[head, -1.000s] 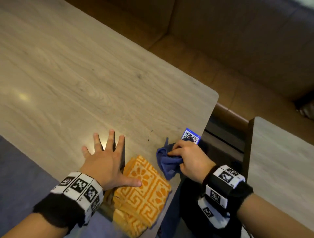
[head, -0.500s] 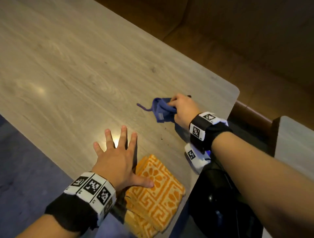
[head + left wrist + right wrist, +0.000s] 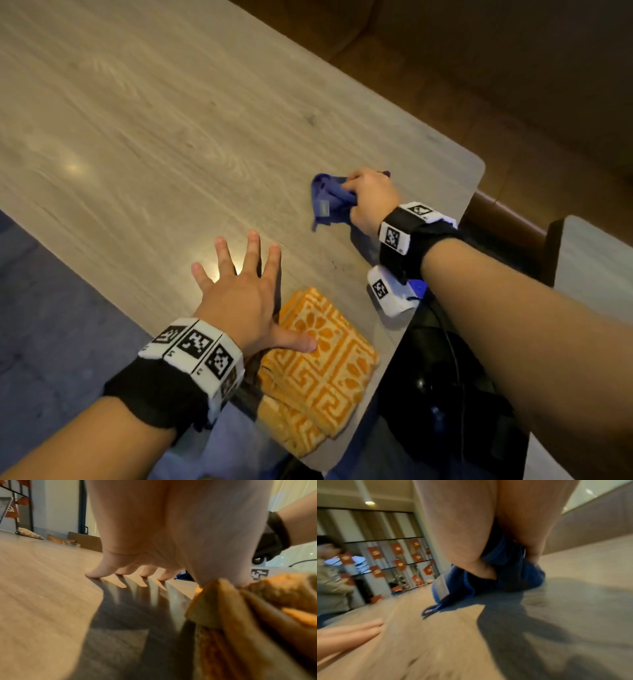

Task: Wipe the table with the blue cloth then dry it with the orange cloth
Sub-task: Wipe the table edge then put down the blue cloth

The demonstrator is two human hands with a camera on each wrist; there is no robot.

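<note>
Two cloths on counter (image 3: 171,137): R hand (image 3: 371,202) clutching blue cloth (image 3: 329,202); L hand (image 3: 239,291) spread flat, thumb on orange cloth (image 3: 322,370).

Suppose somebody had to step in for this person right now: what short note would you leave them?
Right hand: grips the bunched blue cloth, pressed on the table near its far right corner.
Left hand: open, fingers spread flat on the table, thumb resting on the folded orange cloth at the near edge.
Done: blue cloth picked up and on the surface; how much is wiped cannot be told.
Left: wipe the whole tabletop with the blue cloth, then dry it with the orange one.
</note>
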